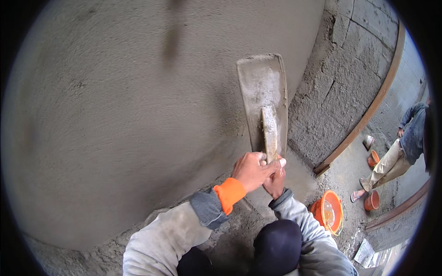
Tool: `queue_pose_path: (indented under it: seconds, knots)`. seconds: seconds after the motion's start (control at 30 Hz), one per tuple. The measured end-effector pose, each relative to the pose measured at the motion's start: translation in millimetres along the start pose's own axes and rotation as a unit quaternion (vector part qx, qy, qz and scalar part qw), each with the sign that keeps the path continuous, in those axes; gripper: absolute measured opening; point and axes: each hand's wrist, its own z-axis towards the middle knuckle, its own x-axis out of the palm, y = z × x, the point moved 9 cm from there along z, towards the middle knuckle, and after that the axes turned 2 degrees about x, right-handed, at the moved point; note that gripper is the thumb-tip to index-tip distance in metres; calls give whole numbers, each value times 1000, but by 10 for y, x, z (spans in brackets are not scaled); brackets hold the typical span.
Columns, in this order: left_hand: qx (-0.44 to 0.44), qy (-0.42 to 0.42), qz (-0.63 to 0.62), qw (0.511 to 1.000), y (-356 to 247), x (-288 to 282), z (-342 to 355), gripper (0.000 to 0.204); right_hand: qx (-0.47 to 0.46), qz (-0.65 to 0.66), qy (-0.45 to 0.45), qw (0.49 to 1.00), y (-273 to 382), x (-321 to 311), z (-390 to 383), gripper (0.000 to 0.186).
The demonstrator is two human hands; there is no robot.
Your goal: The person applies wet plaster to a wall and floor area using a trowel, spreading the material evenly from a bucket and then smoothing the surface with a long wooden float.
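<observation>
A long plastering float point(260, 85) stands upright against the wet grey plaster of the wall point(129, 106), its blade smeared with mortar and its broad end up. A pale, worn wooden handle point(270, 126) runs down its back. My left hand point(251, 171), with an orange cuff at the wrist, is closed at the lower end of the handle. Just below and to the right, my right hand point(275, 183) wraps round the same end, its fingers partly hidden behind the left hand.
Right of the smooth plaster lies rough block wall point(338, 85), edged by a wooden batten point(368, 112). An orange bucket point(332, 210) holding liquid stands near my right forearm. Farther right, a person point(405, 142) in sandals is beside smaller buckets point(372, 201). My knees are below my hands.
</observation>
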Motion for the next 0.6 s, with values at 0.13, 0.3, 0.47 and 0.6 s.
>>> queue_pose_path:
  seconds: [0.13,0.3,0.47,0.6]
  knots:
    - [82,9,33,996,35,-516,-611,32,-90,-69,10,994,617,226,713,34]
    - [-66,-12,6,998,640,-1073,-1174,21,-193,-35,-79,977,1623,343,2099,33]
    - [-80,-134,32,987,656,-1490,-1404,25,-107,-26,-110,988,857,650,2157,31]
    - [-134,-313,-33,940,650,-1677,-1654,16,-3,-8,-48,999,-578,1114,921,34]
